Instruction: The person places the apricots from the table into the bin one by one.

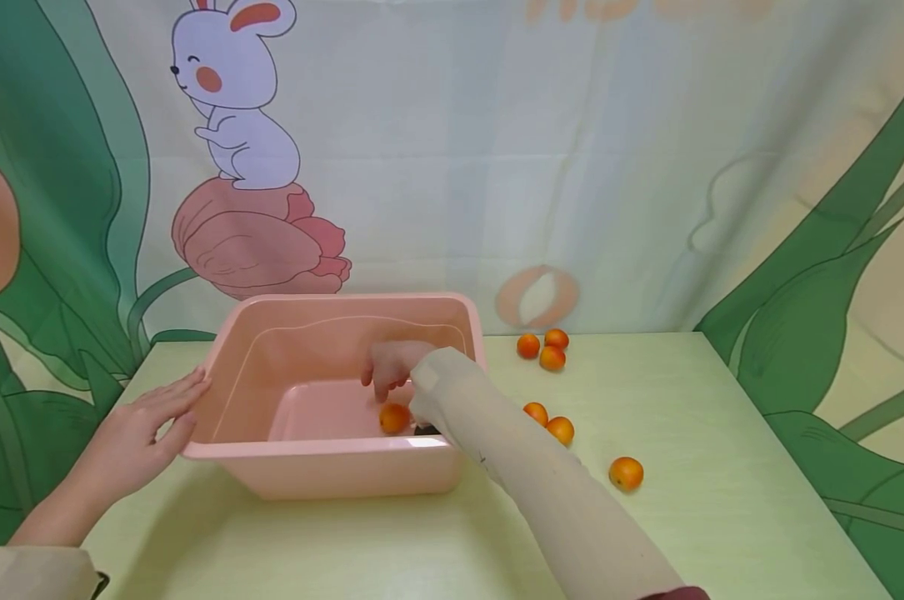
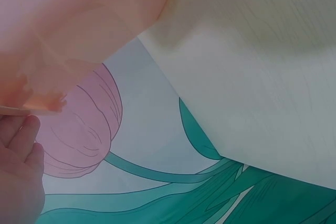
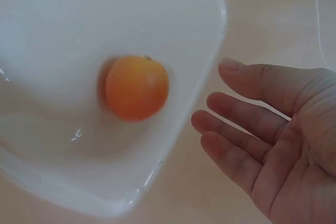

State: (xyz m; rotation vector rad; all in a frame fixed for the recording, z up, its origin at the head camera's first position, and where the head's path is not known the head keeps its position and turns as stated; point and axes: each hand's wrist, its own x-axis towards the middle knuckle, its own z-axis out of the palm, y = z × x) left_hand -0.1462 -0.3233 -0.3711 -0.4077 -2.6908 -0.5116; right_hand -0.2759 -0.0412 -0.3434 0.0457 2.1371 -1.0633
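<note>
A small orange point(image 1: 395, 418) lies on the floor of a pink plastic basin point(image 1: 324, 450). My right hand point(image 1: 397, 365) is inside the basin, just above that fruit. In the right wrist view, the orange point(image 3: 137, 88) sits apart from the right hand point(image 3: 268, 135), whose thumb and fingers are spread loosely with nothing between them. At the basin's left rim rests my left hand point(image 1: 132, 437), its fingers fairly straight against the edge. From the left wrist view, the fingertips of the left hand point(image 2: 20, 166) touch the rim.
Right of the basin, several more small oranges lie on the pale green table point(image 1: 691, 400): a far cluster point(image 1: 552, 358), a nearer pair point(image 1: 561, 430) partly behind the right forearm, and a single one point(image 1: 626, 473). A printed cloth point(image 1: 422, 167) hangs behind the table.
</note>
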